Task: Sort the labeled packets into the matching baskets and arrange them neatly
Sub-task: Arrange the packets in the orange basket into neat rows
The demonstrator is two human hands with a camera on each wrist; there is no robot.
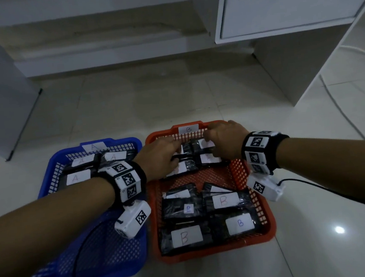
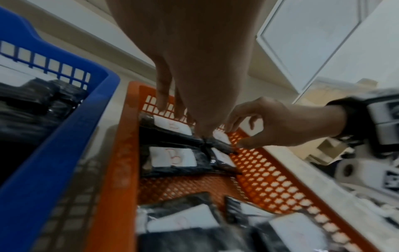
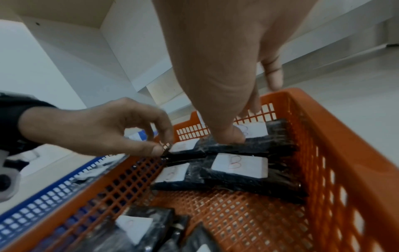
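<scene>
Nearest the camera, a cluster of black packets with white B labels fills the near end of the orange basket, which sits on the tiled floor. Just left of it, touching side by side, stands the blue basket; its near half shows bare mesh, and the A-labelled packets lie at its far end. Beyond a strip of bare orange mesh, a second group of B packets rests against the far wall of the orange basket. Both hands work there. The left hand reaches in with fingers pointing down, pinching the edge of a far packet between thumb and fingertips. The right hand presses its thumb on a neighbouring packet, its fingers curled down behind that packet's far edge. A white B tag marks the far rim.
</scene>
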